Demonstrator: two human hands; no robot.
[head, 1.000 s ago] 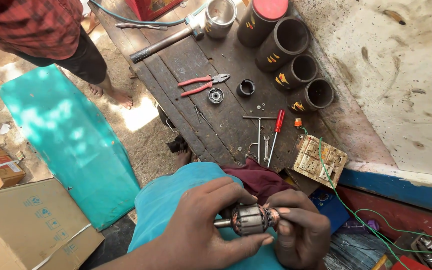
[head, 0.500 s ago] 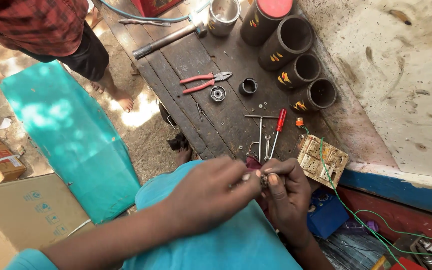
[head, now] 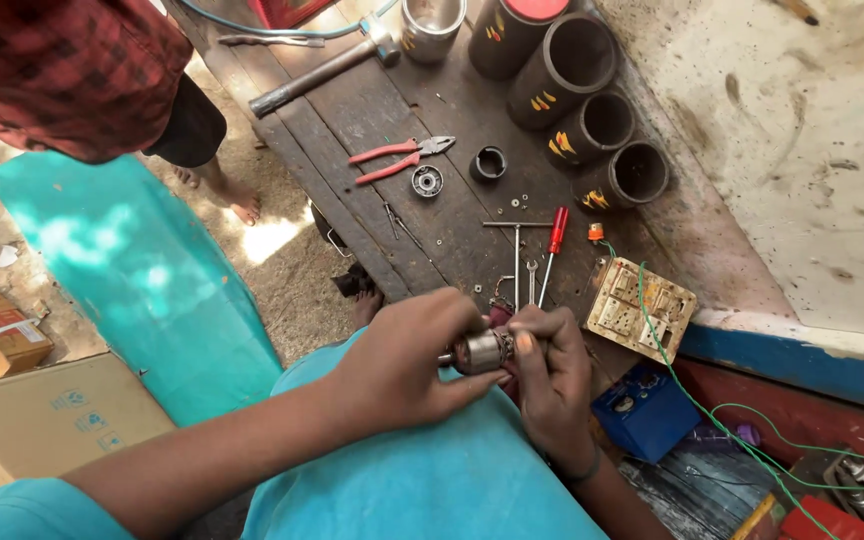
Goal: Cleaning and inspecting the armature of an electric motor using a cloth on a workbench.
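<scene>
My left hand (head: 407,360) and my right hand (head: 550,368) both grip a small metal motor armature (head: 479,352) over my lap, just in front of the dark wooden workbench (head: 352,120). The fingers of both hands wrap its ends, and only its shiny middle shows. A dark red cloth lies under it, mostly hidden. On the bench just beyond my hands lie a red-handled screwdriver (head: 553,240) and a T-shaped metal tool (head: 516,250).
Red-handled pliers (head: 399,158), a bearing (head: 426,181), a black ring (head: 489,163), a hammer (head: 324,65) and several dark cylinders (head: 582,95) lie on the bench. A beige switch board (head: 641,309) with green wire sits right. Another person in a red checked shirt (head: 62,75) stands left. Cardboard boxes (head: 42,410) lie lower left.
My hands have turned the armature and closed around it more, so less of it shows. The view has shifted closer over the bench.
</scene>
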